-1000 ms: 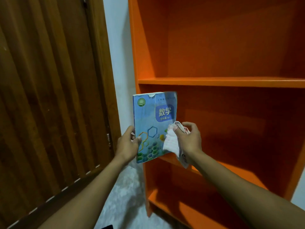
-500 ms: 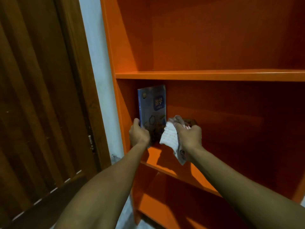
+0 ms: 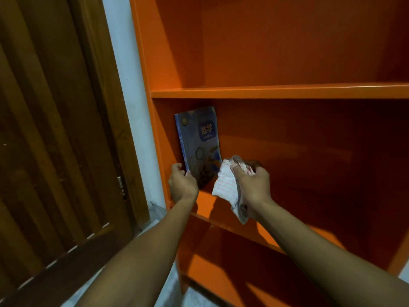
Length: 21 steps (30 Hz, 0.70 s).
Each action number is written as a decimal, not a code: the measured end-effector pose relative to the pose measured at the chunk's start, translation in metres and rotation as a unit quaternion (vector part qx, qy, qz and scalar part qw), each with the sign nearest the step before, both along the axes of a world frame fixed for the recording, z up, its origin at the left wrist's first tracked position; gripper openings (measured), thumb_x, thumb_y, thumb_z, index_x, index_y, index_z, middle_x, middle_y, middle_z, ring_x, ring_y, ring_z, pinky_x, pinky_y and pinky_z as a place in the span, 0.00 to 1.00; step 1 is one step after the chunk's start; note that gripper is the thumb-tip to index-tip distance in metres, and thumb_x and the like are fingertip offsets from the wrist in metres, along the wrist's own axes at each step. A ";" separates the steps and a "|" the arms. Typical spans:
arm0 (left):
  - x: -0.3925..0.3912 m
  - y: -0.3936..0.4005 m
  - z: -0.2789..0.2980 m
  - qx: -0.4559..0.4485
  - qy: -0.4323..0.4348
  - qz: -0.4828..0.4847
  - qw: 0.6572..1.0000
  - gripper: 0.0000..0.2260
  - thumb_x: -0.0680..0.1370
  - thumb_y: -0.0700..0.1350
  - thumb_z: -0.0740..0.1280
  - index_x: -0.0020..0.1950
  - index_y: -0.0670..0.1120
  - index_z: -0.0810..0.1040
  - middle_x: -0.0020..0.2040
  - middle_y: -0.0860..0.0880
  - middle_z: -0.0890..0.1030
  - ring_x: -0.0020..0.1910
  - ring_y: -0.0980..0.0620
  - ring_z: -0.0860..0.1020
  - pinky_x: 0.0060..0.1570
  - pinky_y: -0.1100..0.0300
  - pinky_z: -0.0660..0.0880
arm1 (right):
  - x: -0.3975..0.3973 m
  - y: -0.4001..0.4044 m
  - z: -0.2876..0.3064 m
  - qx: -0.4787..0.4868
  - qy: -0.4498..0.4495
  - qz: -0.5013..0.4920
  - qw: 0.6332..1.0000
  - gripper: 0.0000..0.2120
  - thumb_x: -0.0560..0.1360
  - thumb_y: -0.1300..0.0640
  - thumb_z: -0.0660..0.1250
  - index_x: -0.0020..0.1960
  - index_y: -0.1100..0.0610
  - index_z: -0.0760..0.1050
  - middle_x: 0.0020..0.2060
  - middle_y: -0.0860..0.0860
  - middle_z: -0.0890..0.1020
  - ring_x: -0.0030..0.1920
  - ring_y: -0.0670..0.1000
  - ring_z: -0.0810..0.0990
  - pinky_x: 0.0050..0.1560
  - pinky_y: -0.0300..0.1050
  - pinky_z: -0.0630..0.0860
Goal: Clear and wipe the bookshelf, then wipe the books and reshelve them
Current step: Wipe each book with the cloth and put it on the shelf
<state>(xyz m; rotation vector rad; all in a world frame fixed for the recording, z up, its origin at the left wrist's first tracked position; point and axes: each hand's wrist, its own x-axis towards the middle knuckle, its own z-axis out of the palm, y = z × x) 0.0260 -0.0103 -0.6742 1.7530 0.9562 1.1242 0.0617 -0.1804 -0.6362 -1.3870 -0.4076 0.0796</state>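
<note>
A blue textbook stands upright at the far left of the middle shelf of the orange bookshelf, close to the left side panel. My left hand grips the book's lower spine edge. My right hand is just right of the book and holds a crumpled white cloth with a red grid, which hangs down over the shelf's front edge. The book's bottom corner is hidden behind my left hand and the cloth.
The shelf above and the shelf below hold nothing that I can see. A dark wooden door stands to the left, with a strip of pale wall between it and the bookshelf. Grey floor shows below.
The book has gone from in front of the bookshelf into the middle shelf, and now stands at its left end. Both hands followed it in, the right still holding the cloth.
</note>
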 end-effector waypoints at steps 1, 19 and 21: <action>-0.008 -0.002 -0.004 0.015 0.001 -0.001 1.000 0.14 0.82 0.41 0.65 0.67 0.45 0.72 0.58 0.44 0.81 0.55 0.43 0.79 0.49 0.53 0.75 | -0.004 0.000 -0.001 -0.003 0.006 0.004 1.000 0.06 0.76 0.52 0.72 0.47 0.51 0.76 0.45 0.53 0.84 0.46 0.57 0.84 0.47 0.63 0.82; -0.280 0.002 -0.193 0.072 0.233 -0.132 0.961 0.13 0.82 0.47 0.63 0.67 0.51 0.72 0.54 0.51 0.78 0.49 0.51 0.79 0.50 0.56 0.76 | -0.150 0.036 -0.093 -0.115 0.135 0.173 0.969 0.06 0.75 0.65 0.71 0.40 0.57 0.79 0.39 0.55 0.82 0.40 0.53 0.79 0.42 0.48 0.76; -0.304 -0.003 -0.229 0.005 0.282 -0.144 0.949 0.16 0.81 0.47 0.65 0.69 0.50 0.71 0.53 0.48 0.78 0.50 0.48 0.79 0.51 0.56 0.74 | -0.161 0.041 -0.111 -0.137 0.145 0.186 0.962 0.04 0.75 0.65 0.71 0.42 0.61 0.79 0.39 0.59 0.79 0.40 0.54 0.75 0.42 0.48 0.71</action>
